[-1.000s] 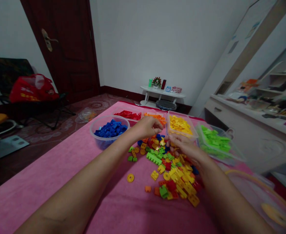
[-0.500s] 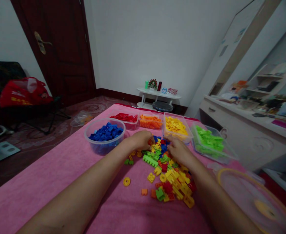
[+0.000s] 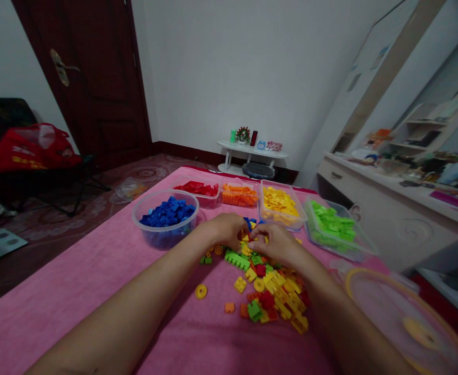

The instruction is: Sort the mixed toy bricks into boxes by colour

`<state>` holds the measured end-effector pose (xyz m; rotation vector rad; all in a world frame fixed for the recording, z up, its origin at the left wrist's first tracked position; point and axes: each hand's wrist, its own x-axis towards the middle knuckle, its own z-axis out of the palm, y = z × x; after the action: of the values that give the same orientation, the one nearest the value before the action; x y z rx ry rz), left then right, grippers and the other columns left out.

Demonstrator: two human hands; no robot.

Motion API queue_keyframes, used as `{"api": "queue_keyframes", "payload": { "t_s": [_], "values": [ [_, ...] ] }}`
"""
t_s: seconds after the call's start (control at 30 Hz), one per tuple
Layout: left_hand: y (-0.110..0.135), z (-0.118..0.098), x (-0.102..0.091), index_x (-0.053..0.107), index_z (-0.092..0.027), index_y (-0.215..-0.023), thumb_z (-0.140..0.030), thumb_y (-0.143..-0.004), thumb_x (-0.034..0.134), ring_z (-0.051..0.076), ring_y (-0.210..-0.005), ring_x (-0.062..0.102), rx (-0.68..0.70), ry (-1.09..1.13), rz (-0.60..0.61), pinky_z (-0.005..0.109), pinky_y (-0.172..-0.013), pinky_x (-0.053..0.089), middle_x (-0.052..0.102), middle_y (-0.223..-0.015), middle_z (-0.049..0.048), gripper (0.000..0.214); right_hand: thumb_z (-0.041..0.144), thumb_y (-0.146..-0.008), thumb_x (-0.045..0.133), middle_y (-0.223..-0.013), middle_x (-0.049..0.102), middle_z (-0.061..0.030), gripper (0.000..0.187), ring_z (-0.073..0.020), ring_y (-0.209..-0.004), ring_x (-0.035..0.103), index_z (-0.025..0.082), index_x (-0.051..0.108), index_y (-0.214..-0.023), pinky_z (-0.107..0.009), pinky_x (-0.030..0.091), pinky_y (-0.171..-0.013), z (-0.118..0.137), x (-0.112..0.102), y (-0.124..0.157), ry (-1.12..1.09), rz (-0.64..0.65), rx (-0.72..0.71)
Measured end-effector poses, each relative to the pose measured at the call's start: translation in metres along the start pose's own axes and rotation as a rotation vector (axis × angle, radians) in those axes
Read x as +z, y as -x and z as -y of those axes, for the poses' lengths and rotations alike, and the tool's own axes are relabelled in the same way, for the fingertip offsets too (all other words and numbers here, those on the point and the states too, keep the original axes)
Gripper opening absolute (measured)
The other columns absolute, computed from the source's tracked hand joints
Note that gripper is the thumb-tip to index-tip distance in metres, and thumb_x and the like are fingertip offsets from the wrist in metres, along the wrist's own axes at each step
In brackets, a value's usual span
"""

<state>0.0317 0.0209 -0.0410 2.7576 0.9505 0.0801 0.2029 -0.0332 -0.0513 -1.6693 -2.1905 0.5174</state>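
Note:
A mixed pile of plastic building blocks (image 3: 281,291), mostly yellow with green, red, orange and blue, lies on the pink cloth (image 3: 107,281). My left hand (image 3: 231,229) reaches into its far end, fingers curled down and partly hidden. Close beside it, my right hand (image 3: 277,244) is bent inward over the same blocks, fingertips drawn together; I cannot make out what either hand grips. A long green block (image 3: 236,259) lies just below the hands. Nearer me are a yellow wheel (image 3: 201,291) and a small orange block (image 3: 229,307), both apart from the pile.
Behind the pile stand a round tub (image 3: 145,232) of blue blocks and clear boxes of red (image 3: 197,188), orange (image 3: 239,196), yellow (image 3: 279,202) and green blocks (image 3: 332,221). A round clear lid (image 3: 385,317) with a yellow rim lies at the right.
My right hand has moved left and slightly toward me, closer to my left hand. The left hand stays low in the far end of the pile. The view has shifted slightly.

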Motion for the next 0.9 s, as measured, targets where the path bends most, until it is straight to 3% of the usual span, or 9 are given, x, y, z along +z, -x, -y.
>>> {"api": "queue_keyframes", "payload": {
  "t_s": [0.23,0.37,0.57,0.67,0.77,0.9],
  "values": [
    [-0.002,-0.004,0.006,0.067,-0.019,-0.084,-0.026,-0.06,0.063,0.017,-0.064,0.059,0.027,-0.018,-0.049,0.022,-0.054,0.039,0.068,-0.075,0.004,0.026,0.04,-0.067,0.063,-0.066,0.059,0.0002,0.023,-0.0114,-0.058,0.05,0.019,0.064,-0.077,-0.023,0.026,-0.049,0.015,0.006,0.006,0.081,0.041,0.028],
    [-0.003,-0.002,0.008,0.067,-0.021,-0.086,-0.023,-0.06,0.061,0.015,-0.063,0.058,0.046,0.0,-0.08,0.021,-0.053,0.037,0.068,-0.075,0.0032,0.026,0.038,-0.069,0.061,-0.065,0.059,0.0004,0.022,-0.0105,-0.057,0.051,0.017,0.061,-0.075,-0.021,0.029,-0.05,0.007,0.007,0.007,-0.021,0.128,-0.005],
    [-0.003,-0.003,0.009,0.067,-0.019,-0.081,-0.021,-0.062,0.062,0.012,-0.059,0.054,0.058,0.047,-0.071,0.019,-0.051,0.035,0.066,-0.07,0.0012,0.019,0.036,-0.061,0.069,-0.065,0.059,0.0029,0.022,-0.0101,-0.058,0.052,0.018,0.064,-0.073,-0.021,0.03,-0.05,0.009,0.005,0.012,-0.106,0.239,-0.098],
    [0.0,-0.001,0.003,0.068,-0.019,-0.079,-0.016,-0.058,0.064,0.01,-0.056,0.051,0.013,0.103,-0.042,0.018,-0.049,0.033,0.063,-0.064,-0.0011,0.021,0.034,-0.062,0.069,-0.063,0.059,0.002,0.021,-0.0097,-0.057,0.051,0.015,0.061,-0.069,-0.021,0.033,-0.051,0.011,0.002,0.01,-0.287,0.221,-0.05],
    [0.002,0.007,-0.005,0.068,-0.018,-0.081,-0.02,-0.059,0.067,0.009,-0.054,0.05,-0.049,0.208,-0.076,0.017,-0.047,0.031,0.063,-0.063,-0.0013,0.022,0.036,-0.065,0.068,-0.058,0.055,0.0025,0.024,-0.008,-0.053,0.046,0.015,0.058,-0.068,-0.02,0.033,-0.05,0.013,-0.001,0.007,-0.575,0.036,0.027],
    [0.002,0.021,-0.016,0.067,-0.014,-0.087,-0.026,-0.062,0.067,0.01,-0.057,0.054,-0.118,0.402,-0.201,0.018,-0.049,0.035,0.065,-0.069,0.0013,0.028,0.037,-0.071,0.063,-0.059,0.051,0.0036,0.023,-0.0061,-0.045,0.038,0.018,0.053,-0.078,-0.017,0.026,-0.04,0.017,-0.005,0.004,-1.247,-0.155,0.152]
  ]
}}
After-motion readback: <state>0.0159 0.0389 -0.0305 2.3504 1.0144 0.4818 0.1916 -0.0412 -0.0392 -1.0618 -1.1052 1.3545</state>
